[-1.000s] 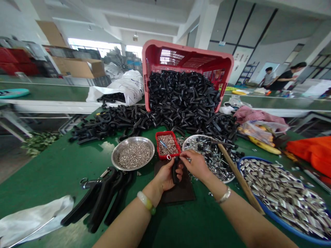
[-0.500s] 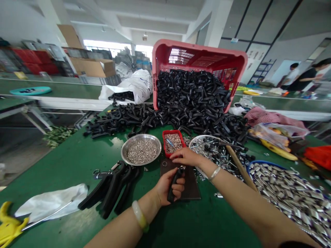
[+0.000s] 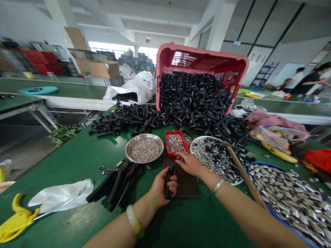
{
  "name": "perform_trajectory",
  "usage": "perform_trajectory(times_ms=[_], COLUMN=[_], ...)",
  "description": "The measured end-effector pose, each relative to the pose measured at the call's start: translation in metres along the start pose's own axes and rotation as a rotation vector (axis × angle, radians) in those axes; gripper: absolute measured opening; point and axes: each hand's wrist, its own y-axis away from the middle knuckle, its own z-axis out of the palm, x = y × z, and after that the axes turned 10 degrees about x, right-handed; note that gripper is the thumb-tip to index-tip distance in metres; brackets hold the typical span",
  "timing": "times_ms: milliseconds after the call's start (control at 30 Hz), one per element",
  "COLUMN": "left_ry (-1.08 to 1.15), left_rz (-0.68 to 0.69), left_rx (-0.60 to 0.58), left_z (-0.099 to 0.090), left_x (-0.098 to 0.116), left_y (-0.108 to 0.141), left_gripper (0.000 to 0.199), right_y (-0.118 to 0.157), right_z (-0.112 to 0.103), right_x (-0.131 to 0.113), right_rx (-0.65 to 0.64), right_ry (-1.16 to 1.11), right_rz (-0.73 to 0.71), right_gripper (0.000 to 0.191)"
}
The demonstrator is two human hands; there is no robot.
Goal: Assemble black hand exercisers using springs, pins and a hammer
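My left hand (image 3: 160, 188) is wrapped round a black plastic handle (image 3: 168, 184), held upright above the front of the table. Just to its right, my right hand (image 3: 190, 164) is closed with thumb and fingertips together; whatever they pinch is too small to make out. Beneath both hands lies a dark flat plate (image 3: 187, 187). Behind the right fingertips stands a red tray (image 3: 186, 147) of small metal pins. Left of my left hand, several black clamps (image 3: 117, 184) lie grouped on the green table.
A metal bowl (image 3: 127, 151) of rivets, a white basin (image 3: 236, 183) of mixed hardware with a wooden-handled tool (image 3: 245, 175), and a blue-rimmed basin (image 3: 278, 215) of metal pieces surround the hands. Behind, a tipped pink crate (image 3: 201, 51) spills black parts. A yellow-handled tool (image 3: 18, 220) lies left.
My left hand has shifted slightly left with the black handle. My right hand has drawn away from its top, fingertips now pinched together. The view has turned a little left.
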Motion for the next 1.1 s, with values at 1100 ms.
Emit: perform_trajectory(times_ms=[1100], left_ry=[-0.228], left_rz=[0.230], left_rx=[0.058], left_z=[0.030], left_x=[-0.002], left_y=[-0.049], left_gripper=[0.024], right_y=[-0.044], right_z=[-0.058], right_x=[0.154], right_rx=[-0.133], right_ry=[0.590], right_rz=[0.519], right_gripper=[0.034])
